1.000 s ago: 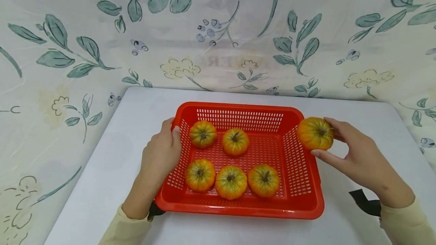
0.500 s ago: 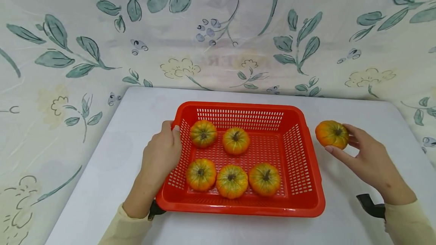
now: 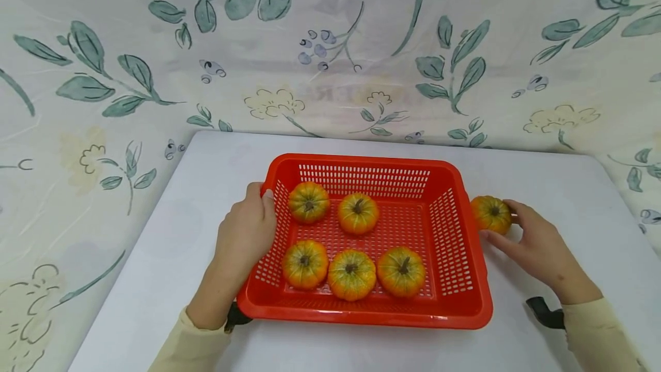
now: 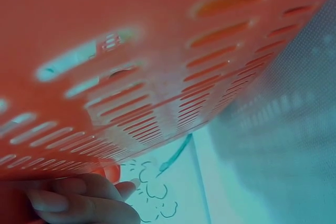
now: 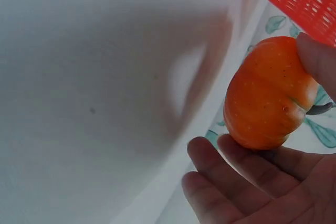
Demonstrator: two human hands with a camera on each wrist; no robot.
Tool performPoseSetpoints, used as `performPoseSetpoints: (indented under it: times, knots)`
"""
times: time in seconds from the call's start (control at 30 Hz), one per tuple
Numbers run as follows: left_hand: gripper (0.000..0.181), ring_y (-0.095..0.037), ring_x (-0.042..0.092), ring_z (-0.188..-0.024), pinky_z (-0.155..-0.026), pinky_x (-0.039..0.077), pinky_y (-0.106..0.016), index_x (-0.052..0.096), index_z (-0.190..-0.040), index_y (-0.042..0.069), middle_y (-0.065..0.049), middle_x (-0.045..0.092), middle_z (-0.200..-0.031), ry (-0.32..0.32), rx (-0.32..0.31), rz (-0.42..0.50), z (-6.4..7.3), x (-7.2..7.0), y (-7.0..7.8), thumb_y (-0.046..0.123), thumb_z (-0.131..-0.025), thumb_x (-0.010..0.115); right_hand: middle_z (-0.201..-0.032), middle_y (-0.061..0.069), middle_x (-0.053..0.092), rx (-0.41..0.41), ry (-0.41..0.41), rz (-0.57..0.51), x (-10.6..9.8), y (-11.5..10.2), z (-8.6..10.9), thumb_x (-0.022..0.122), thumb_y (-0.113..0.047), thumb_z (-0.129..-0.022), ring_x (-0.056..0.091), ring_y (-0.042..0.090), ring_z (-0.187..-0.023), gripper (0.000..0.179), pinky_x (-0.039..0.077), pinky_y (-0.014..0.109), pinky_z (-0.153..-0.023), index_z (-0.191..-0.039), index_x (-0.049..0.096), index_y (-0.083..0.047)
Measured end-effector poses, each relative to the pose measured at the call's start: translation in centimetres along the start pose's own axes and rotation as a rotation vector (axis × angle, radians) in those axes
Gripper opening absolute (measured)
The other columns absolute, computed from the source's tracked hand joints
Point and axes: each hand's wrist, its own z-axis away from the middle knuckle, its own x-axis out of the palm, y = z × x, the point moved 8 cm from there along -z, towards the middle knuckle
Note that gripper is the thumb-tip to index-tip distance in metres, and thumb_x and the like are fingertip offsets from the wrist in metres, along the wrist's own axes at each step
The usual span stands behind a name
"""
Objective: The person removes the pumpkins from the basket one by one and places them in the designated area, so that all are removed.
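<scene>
A red plastic basket holds several small orange-yellow pumpkins: two toward the back, such as the pumpkin, and three along the front, including the pumpkin. My left hand grips the basket's left rim, thumb on top; in the left wrist view its curled fingers show below the slotted wall. Just outside the basket's right side, my right hand holds another pumpkin between thumb and fingers. In the right wrist view that pumpkin appears above the tabletop, its stem facing right.
Beneath everything is a white table, with its far edge against a floral curtain. Dark straps hang by the wrists.
The right hand first moved right with its pumpkin, away from the basket's right rim, then came lower and back left beside the basket. The left hand and basket stayed nearly still.
</scene>
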Motion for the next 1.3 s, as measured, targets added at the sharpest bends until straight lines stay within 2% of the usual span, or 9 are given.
performPoseSetpoints:
  times: [0.13, 0.3, 0.67, 0.8, 1.0, 1.3]
  knots:
    - [0.048, -0.031, 0.072, -0.067, -0.057, 0.063, -0.051, 0.044, -0.144, -0.009, -0.028, 0.070, -0.101, 0.001, 0.006, -0.004, -0.1, 0.0, 0.1, 0.027, -0.112, 0.040, -0.147, 0.038, 0.044, -0.001, -0.018, -0.014, 0.5, 0.0, 0.1, 0.074, -0.048, -0.096, 0.050, 0.057, -0.123, 0.092, 0.052, 0.071, -0.093, -0.153, 0.033, 0.011]
    - [0.049, -0.032, 0.072, -0.067, -0.057, 0.063, -0.052, 0.044, -0.144, -0.009, -0.028, 0.070, -0.101, -0.001, 0.011, -0.009, -0.1, 0.1, 0.1, 0.027, -0.112, 0.039, -0.146, 0.036, 0.045, -0.007, -0.024, -0.016, 0.8, -0.2, 0.2, 0.076, -0.040, -0.096, 0.050, 0.054, -0.124, 0.087, 0.050, 0.071, -0.096, -0.153, 0.034, 0.010]
    - [0.050, -0.029, 0.072, -0.068, -0.055, 0.063, -0.045, 0.044, -0.146, -0.006, -0.026, 0.070, -0.105, -0.021, -0.023, 0.060, -0.1, 0.5, -0.5, 0.030, -0.112, 0.039, -0.147, 0.036, 0.045, 0.004, -0.045, 0.001, 1.1, -0.1, 0.0, 0.079, -0.040, -0.093, 0.047, 0.054, -0.129, 0.092, 0.047, 0.072, -0.100, -0.155, 0.031, 0.009]
    - [0.051, -0.031, 0.073, -0.073, -0.058, 0.064, -0.048, 0.044, -0.147, -0.006, -0.027, 0.069, -0.109, -0.028, -0.022, 0.076, -0.2, 0.5, -0.7, 0.031, -0.112, 0.038, -0.147, 0.039, 0.044, 0.003, -0.066, 0.022, 1.1, 0.0, 0.0, 0.080, -0.041, -0.092, 0.047, 0.058, -0.128, 0.098, 0.047, 0.074, -0.098, -0.157, 0.027, 0.009]
    - [0.053, -0.037, 0.074, -0.082, -0.068, 0.064, -0.057, 0.043, -0.148, -0.008, -0.030, 0.068, -0.117, -0.027, -0.033, 0.046, -0.2, 0.0, -1.3, 0.031, -0.113, 0.037, -0.148, 0.037, 0.044, 0.000, -0.102, 0.010, 1.4, -0.1, 0.0, 0.080, -0.042, -0.091, 0.047, 0.059, -0.128, 0.102, 0.048, 0.074, -0.095, -0.161, 0.022, 0.004]
    - [0.052, -0.034, 0.073, -0.075, -0.063, 0.064, -0.052, 0.044, -0.148, -0.007, -0.028, 0.070, -0.111, -0.024, -0.019, 0.035, -0.3, 0.2, -0.7, 0.030, -0.112, 0.039, -0.148, 0.039, 0.043, 0.015, -0.092, 0.049, 1.6, -0.1, 0.2, 0.082, -0.045, -0.088, 0.043, 0.059, -0.131, 0.109, 0.043, 0.077, -0.097, -0.161, 0.020, 0.006]
